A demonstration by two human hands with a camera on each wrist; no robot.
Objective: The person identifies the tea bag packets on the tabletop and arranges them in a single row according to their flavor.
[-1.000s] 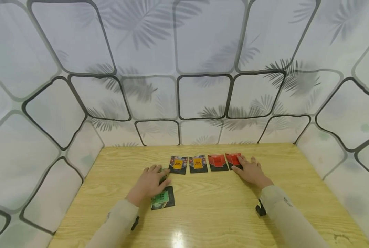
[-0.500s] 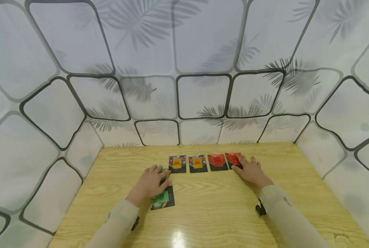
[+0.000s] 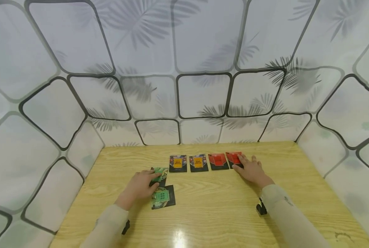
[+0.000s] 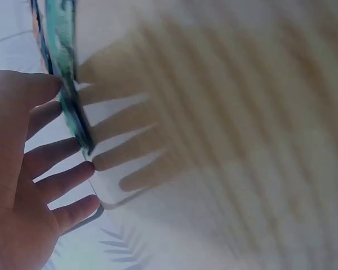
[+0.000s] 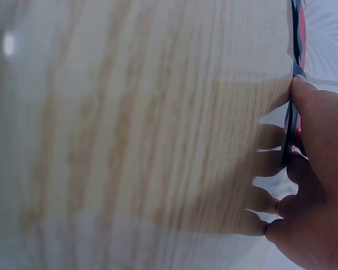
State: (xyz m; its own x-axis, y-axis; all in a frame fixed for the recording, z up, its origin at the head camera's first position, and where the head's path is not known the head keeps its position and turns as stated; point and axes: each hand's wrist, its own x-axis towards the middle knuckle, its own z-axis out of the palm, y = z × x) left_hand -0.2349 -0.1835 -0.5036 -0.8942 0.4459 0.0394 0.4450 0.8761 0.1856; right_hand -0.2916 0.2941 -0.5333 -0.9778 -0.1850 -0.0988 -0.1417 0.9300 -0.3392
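My left hand (image 3: 139,186) lies with its fingers spread over the left part of a flat green-and-black card (image 3: 163,174), fingertips on its face. Just in front of that is a second green-and-black card (image 3: 162,197), slightly turned, its top corner overlapping the first in this view. On the right, the fingers of my right hand (image 3: 251,170) rest on the outermost red-and-black card (image 3: 233,157), covering its right side. Beside it lies another red-and-black card (image 3: 218,161). Both wrist views show the cards almost edge-on at the spread fingers.
Two dark cards with orange centres, the left one (image 3: 178,163) and the right one (image 3: 198,163), continue the back row. All lie on a wood-grain table (image 3: 209,210). Behind it and at both sides hangs patterned pale fabric (image 3: 203,96).
My left hand has drawn back to the left, uncovering more of the upper green card. The leftmost orange-centred card has been straightened. My right hand stays on the red card.
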